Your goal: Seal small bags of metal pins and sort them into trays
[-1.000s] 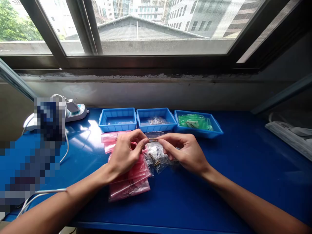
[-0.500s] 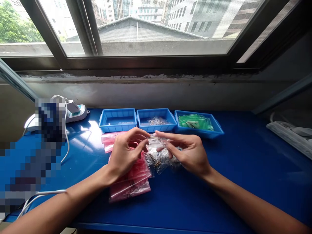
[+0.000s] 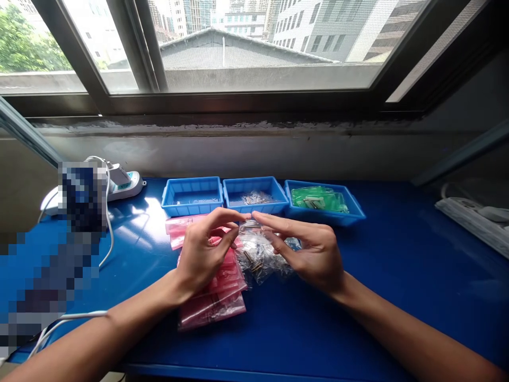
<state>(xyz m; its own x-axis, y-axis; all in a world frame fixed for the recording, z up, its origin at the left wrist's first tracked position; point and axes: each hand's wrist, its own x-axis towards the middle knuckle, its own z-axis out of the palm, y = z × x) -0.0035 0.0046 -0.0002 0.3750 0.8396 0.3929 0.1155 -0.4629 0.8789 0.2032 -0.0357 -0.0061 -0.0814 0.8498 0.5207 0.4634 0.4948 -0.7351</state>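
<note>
Over the middle of the table my left hand [image 3: 207, 246] and my right hand [image 3: 309, 249] face each other, fingers bent and index fingertips almost meeting. A small clear plastic bag [image 3: 251, 225] is pinched between them; its transparent edges are hard to make out. Beneath lies a pile of clear bags [image 3: 258, 257], some with thin metal pieces inside. Several pink plastic bags [image 3: 212, 307] lie stacked under and beside my left hand, which partly covers them.
Three blue bins stand along the back: a left bin [image 3: 193, 208], a middle bin [image 3: 257, 207] with small clear packets, and a right bin [image 3: 326, 216] holding green bags [image 3: 318, 197]. A power strip [image 3: 127, 185] with white cables sits at left, beside a blurred-out patch.
My right hand has shifted slightly, its fingers a little straighter. My left index finger has stretched further toward the right hand. The bins and bags on the table stay put.
</note>
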